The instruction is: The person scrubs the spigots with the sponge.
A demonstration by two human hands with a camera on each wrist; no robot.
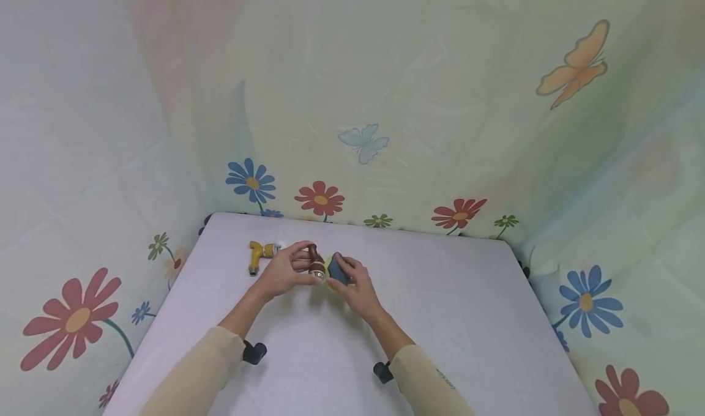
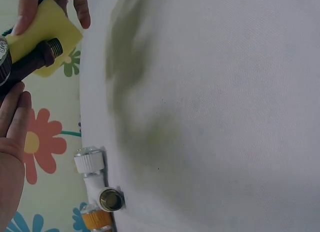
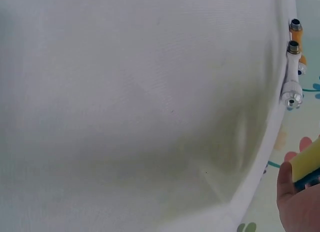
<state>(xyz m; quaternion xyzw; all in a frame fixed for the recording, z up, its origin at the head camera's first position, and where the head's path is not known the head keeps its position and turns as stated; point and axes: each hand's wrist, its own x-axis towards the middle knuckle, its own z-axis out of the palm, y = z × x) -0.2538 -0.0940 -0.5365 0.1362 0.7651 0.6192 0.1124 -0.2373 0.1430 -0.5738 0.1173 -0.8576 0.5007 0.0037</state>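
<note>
My left hand [image 1: 282, 275] grips a small brown sprayer head [image 1: 314, 254] with a silver face. In the left wrist view its dark body [image 2: 31, 64] ends in a metal thread. My right hand [image 1: 360, 290] holds a sponge [image 1: 339, 270], blue on one side and yellow on the other, right beside the sprayer head. The sponge's yellow side [image 2: 42, 25] overlaps the brown body in the left wrist view. At the right wrist view's edge, the thumb and part of the right hand [image 3: 302, 207] show around the sponge [image 3: 307, 162].
A yellow sprayer head [image 1: 256, 257] lies on the white-covered table [image 1: 440, 318], left of my hands. A white one [image 2: 95, 187] lies close to it, mostly hidden in the head view. Patterned fabric [image 1: 418, 92] hangs behind the table and along its sides.
</note>
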